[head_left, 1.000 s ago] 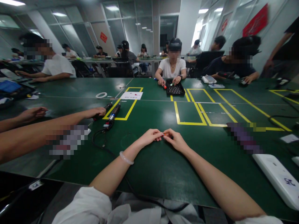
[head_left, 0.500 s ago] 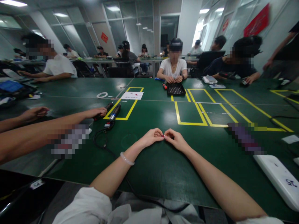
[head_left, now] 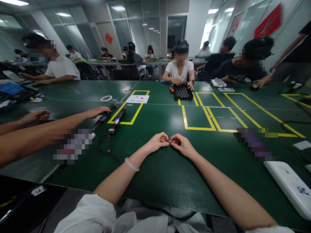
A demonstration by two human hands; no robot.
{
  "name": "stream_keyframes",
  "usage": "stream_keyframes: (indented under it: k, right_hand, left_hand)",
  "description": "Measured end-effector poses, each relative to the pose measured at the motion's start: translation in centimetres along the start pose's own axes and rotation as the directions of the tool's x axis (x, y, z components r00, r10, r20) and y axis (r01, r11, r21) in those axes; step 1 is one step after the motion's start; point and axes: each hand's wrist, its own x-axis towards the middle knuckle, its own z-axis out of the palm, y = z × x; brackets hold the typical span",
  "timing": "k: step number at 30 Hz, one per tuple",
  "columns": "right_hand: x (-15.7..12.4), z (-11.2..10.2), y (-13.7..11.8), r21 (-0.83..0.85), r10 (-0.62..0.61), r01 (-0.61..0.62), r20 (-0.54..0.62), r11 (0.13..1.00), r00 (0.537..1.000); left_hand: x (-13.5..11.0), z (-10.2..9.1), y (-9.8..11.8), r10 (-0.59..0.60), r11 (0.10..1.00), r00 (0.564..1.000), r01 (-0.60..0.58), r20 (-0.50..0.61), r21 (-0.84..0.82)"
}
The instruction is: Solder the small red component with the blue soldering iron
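Note:
My left hand (head_left: 156, 142) and my right hand (head_left: 182, 144) rest on the green table (head_left: 170, 174), fingertips meeting in a pinch. Between them sits a tiny reddish part (head_left: 170, 141), too small to name, and both hands are closed on it. A pale bracelet (head_left: 131, 164) circles my left wrist. A black electric screwdriver (head_left: 118, 120) with its cable lies to the left of my hands, apart from them.
A neighbour's arm (head_left: 73, 120) reaches across at the left toward a second tool (head_left: 104, 117). Yellow tape boxes (head_left: 198, 117) mark the table. A white device (head_left: 289, 185) lies at the right. Across, a person sits behind a black tray (head_left: 182, 92); a white ring (head_left: 106, 98) and paper (head_left: 137, 99) lie nearby.
My hands stay pinched together with only small finger shifts. The neighbour's hand has moved a little further from the tool. The person opposite has moved their hands around the black tray.

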Motion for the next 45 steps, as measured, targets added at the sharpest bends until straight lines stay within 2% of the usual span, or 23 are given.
stream_keyframes:
  k: [5, 9, 11, 12, 14, 15, 16, 17, 19, 21, 23, 25, 28, 33, 38, 41, 45]
  right_hand:
    - [0.0, 0.0, 0.0, -0.014, -0.009, 0.009, 0.0, 1.0, 1.0]
    - [0.0, 0.0, 0.0, -0.026, 0.015, -0.015, -0.01, 1.0, 1.0]
    - [0.0, 0.0, 0.2, -0.029, 0.029, -0.03, -0.01, 0.999, 1.0]
    - [0.0, 0.0, 0.3, -0.029, 0.034, -0.034, -0.006, 0.999, 0.999]
    - [0.1, 0.1, 0.5, -0.026, 0.039, -0.039, 0.0, 0.999, 0.999]
    - [0.1, 0.1, 0.6, -0.025, 0.041, -0.041, 0.002, 0.999, 0.999]
    - [0.1, 0.1, 0.6, -0.024, 0.043, -0.043, 0.002, 0.999, 0.999]
    - [0.1, 0.1, 0.7, -0.024, 0.045, -0.045, 0.001, 0.999, 0.999]
    - [0.1, 0.2, 0.7, -0.028, 0.046, -0.046, 0.004, 0.999, 0.999]
    - [0.1, 0.2, 0.7, -0.033, 0.041, -0.041, 0.01, 0.999, 0.999]
    - [0.1, 0.2, 0.7, -0.035, 0.039, -0.039, 0.013, 0.999, 0.999]
    - [0.1, 0.1, 0.6, -0.038, 0.041, -0.04, 0.014, 0.998, 0.999]
    - [0.1, 0.1, 0.7, -0.047, 0.039, -0.038, 0.017, 0.998, 0.999]
    - [0.0, 0.2, 0.9, -0.046, 0.036, -0.035, 0.02, 0.998, 0.999]
    - [0.0, 0.1, 0.5, -0.035, 0.042, -0.041, 0.017, 0.999, 0.999]
    - [0.0, 0.1, 0.3, -0.036, 0.044, -0.044, 0.009, 0.998, 0.999]
    - [0.0, 0.2, 0.5, -0.046, 0.027, -0.028, -0.018, 0.999, 0.999]
  left_hand:
    - [-0.1, 0.0, 0.0, -0.004, 1.0, 1.0, 0.003, 0.004, 0.014]
    - [-0.4, -0.5, 0.2, 0.039, 0.996, 0.997, -0.045, 0.073, 0.079]
    - [-0.5, -1.7, 0.3, 0.068, 0.979, 0.995, -0.081, 0.074, 0.188]
    - [-0.6, -2.6, 0.4, 0.093, 0.955, 0.995, -0.101, 0.04, 0.277]
    - [-1.0, -5.1, 0.5, 0.168, 0.848, 0.98, -0.091, -0.103, 0.522]
    - [-1.3, -6.6, 0.6, 0.215, 0.758, 0.956, -0.036, -0.198, 0.651]
    - [-1.7, -8.2, 0.7, 0.256, 0.652, 0.918, 0.067, -0.303, 0.755]
    - [-2.1, -9.8, 0.7, 0.29, 0.551, 0.863, 0.203, -0.413, 0.81]
    - [-3.4, -13.1, 0.6, 0.34, 0.418, 0.73, 0.448, -0.593, 0.791]
    - [-4.8, -15.8, 0.3, 0.358, 0.364, 0.62, 0.596, -0.698, 0.716]
    - [-6.0, -17.9, -0.2, 0.302, 0.352, 0.573, 0.675, -0.762, 0.648]
    - [-6.8, -19.2, -0.6, 0.173, 0.348, 0.578, 0.722, -0.798, 0.598]
    - [-7.2, -20.3, -0.8, 0.014, 0.334, 0.598, 0.752, -0.801, 0.568]
    - [-6.7, -20.3, -0.5, -0.014, 0.334, 0.651, 0.719, -0.759, 0.61]
    - [-5.5, -17.8, -0.5, 0.045, 0.3, 0.688, 0.682, -0.724, 0.667]
    - [-4.6, -15.5, -0.3, 0.078, 0.267, 0.716, 0.655, -0.693, 0.707]
    - [-3.5, -11.7, 0.4, 0.157, 0.208, 0.783, 0.569, -0.601, 0.796]
